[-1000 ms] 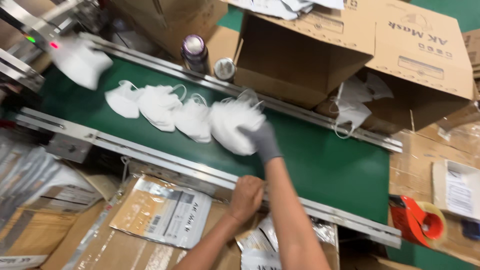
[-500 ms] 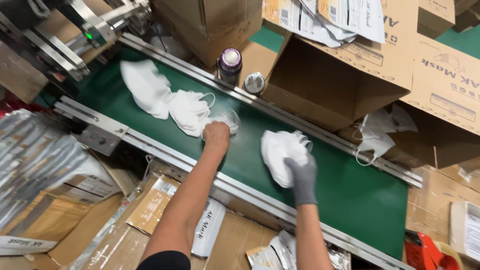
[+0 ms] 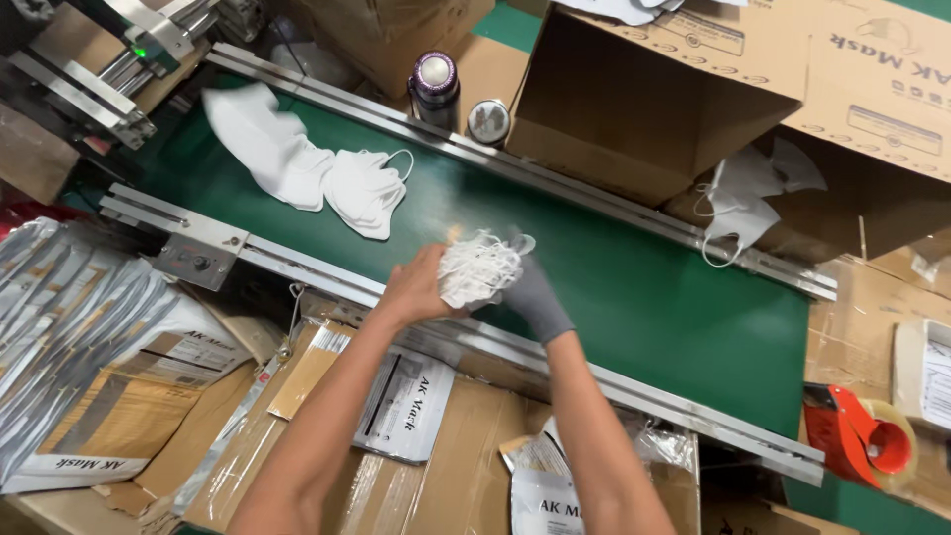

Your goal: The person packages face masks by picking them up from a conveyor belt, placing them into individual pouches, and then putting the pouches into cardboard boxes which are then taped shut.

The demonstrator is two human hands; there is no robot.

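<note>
1. My bare left hand (image 3: pixel 416 289) and my grey-gloved right hand (image 3: pixel 530 297) are both closed around a small stack of white face masks (image 3: pixel 478 267), pressed between them just above the green conveyor belt (image 3: pixel 644 287) at the centre of the frame.
2. The masks look light, soft and easily crushed, with thin ear loops that could snag; I judge the folded bodies the best place to grip, squeezed flat from both sides, not the loops.
3. More loose white masks (image 3: pixel 307 163) lie on the belt at upper left, well apart from my hands.
4. The belt runs between two metal side rails (image 3: pixel 555 342); the near one sits just under my wrists.
5. Open belt stretches to the right. A dark bottle (image 3: pixel 434 84) and cardboard boxes (image 3: pixel 664 89) crowd the far rail.
</note>
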